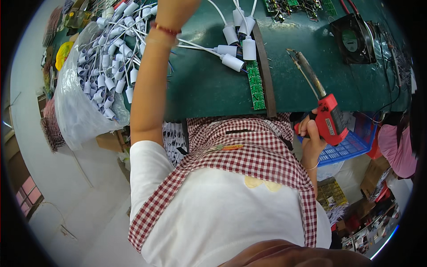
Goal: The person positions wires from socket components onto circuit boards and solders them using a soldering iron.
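- The right hand (312, 133) has its fingers wrapped round the grip of a red soldering gun (329, 118), its tip raised over the bench; a blue basket (344, 149) sits below.
- A green circuit-board strip (255, 89) lies near the bench edge, a dark bar (268, 84) along its right side, between it and the gun.
- White sockets (249, 48) with cables cluster at the strip's far end.
- The left forearm hides bench beside a bagged socket heap (106, 84).
- The left hand (179, 8) is cut off above; I cannot tell its fingers' state.
- A black fan (351, 40) stands far right.
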Available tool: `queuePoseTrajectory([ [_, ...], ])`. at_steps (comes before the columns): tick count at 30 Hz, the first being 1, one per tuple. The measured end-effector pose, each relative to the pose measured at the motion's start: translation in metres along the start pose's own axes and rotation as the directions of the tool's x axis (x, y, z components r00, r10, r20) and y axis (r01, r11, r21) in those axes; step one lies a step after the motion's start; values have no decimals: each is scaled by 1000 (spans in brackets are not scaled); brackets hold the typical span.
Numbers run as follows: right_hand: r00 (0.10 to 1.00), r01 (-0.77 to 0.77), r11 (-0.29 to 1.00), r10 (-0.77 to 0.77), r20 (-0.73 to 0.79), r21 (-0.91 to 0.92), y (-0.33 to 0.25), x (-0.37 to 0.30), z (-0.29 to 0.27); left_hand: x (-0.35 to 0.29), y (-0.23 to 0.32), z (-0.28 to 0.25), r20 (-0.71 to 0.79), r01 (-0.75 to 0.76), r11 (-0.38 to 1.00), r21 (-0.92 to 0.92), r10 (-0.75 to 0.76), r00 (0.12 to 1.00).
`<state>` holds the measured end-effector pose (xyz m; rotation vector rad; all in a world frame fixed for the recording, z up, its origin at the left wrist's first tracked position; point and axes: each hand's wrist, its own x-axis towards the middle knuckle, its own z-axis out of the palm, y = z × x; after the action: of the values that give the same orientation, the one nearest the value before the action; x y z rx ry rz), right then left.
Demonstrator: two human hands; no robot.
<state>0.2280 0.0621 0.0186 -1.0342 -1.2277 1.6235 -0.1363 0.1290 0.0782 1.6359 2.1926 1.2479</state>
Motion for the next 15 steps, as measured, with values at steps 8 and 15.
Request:
queuePoseTrajectory([
  [8, 996, 38, 989, -49, 75, 140, -14, 16, 14, -148, 38, 24, 389, -108, 989, 100, 61, 919],
  [15, 991, -42, 994, 29, 129, 101, -7, 6, 7, -182, 19, 65, 22, 17, 989, 148, -21, 1000],
])
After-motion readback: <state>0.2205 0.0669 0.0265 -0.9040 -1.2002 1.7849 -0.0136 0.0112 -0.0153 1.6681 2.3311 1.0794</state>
